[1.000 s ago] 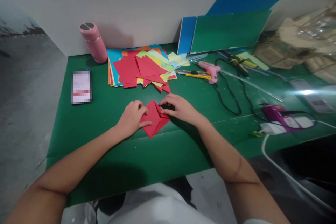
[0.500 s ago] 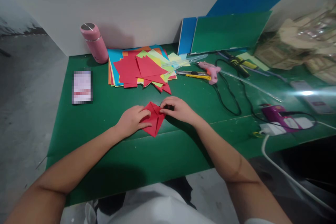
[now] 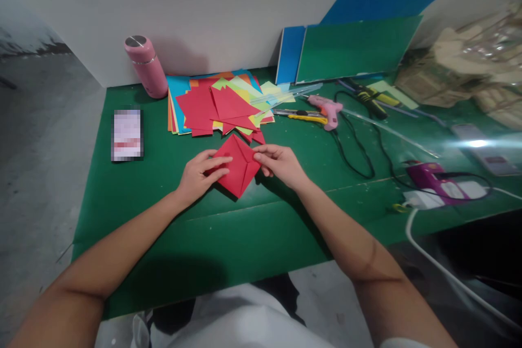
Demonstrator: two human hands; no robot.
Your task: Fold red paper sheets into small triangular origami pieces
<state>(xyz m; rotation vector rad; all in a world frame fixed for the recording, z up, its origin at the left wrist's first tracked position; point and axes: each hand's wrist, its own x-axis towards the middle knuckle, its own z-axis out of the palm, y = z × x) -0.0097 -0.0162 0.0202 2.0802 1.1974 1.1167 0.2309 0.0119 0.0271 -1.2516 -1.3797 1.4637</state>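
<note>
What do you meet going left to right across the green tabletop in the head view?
Phone → pink bottle → left hand → folded red paper → right hand → pink glue gun → purple device.

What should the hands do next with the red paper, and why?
Probably lay the folded red paper flat on the green table and press its creases. The left hand and right hand pinch it on opposite sides, and it looks lifted and tilted, so its folds seem loose.
</note>
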